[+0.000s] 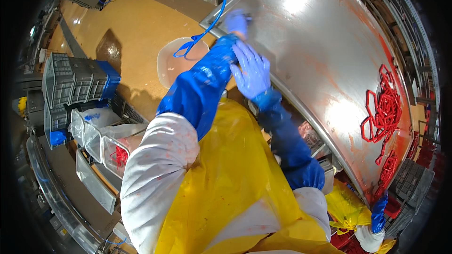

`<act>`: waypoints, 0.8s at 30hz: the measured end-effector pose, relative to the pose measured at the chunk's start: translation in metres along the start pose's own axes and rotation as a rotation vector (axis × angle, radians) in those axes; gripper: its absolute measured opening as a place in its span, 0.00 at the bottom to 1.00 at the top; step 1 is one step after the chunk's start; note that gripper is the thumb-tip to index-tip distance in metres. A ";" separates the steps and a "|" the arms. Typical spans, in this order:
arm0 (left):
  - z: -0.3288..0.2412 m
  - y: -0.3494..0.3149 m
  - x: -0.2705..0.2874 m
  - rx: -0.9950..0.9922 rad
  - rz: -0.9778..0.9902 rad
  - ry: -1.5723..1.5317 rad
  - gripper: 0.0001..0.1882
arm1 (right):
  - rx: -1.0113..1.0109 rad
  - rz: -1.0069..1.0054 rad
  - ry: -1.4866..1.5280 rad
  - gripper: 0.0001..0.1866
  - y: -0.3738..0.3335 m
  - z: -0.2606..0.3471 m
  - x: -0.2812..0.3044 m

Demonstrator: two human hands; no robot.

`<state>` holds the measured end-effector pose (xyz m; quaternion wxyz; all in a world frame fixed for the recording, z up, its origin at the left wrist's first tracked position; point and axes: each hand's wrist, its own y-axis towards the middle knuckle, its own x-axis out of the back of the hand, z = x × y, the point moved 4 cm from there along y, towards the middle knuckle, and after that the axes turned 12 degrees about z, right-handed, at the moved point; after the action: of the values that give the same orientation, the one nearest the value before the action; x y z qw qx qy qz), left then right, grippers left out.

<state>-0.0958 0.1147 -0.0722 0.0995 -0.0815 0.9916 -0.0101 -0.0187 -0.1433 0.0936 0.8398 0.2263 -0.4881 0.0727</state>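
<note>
My left hand [236, 21], in a blue-violet glove, is stretched out over the corner of a steel table [325, 61]. Motion smears its fingers, and a small dark thing shows beside them, too blurred to name. My right hand [253, 69], gloved alike, lies with fingers spread against the blue sleeve cover [200, 82] on my left forearm, near the wrist. Nothing shows in its grasp. A blue cord [213, 24] with a looped end hangs just left of my left hand. Red chain-like links [383, 108] lie heaped on the table's far right, amid red smears.
A pale round-cornered tub [170, 61] stands on the wet yellow floor, left of my arm. Stacked grey crates [77, 82] and a clear-lined bin [106, 148] with red links are farther left. Another person's blue sleeve [379, 212] reaches the table at lower right.
</note>
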 end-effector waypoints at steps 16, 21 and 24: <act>-0.097 0.024 0.165 0.012 0.743 0.160 0.24 | -0.533 0.491 0.211 0.17 -0.172 -0.066 -0.148; 0.021 -0.065 0.285 0.105 1.006 1.015 0.22 | -0.276 0.640 0.708 0.17 0.041 -0.001 -0.253; 0.084 -0.072 0.350 0.596 1.014 1.411 0.25 | -0.349 0.582 0.464 0.18 0.096 -0.007 -0.370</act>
<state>-0.4063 -0.0141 -0.2207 -0.5196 0.4175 0.6957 -0.2680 -0.2357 -0.0185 -0.1951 0.8978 -0.0894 -0.3342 0.2726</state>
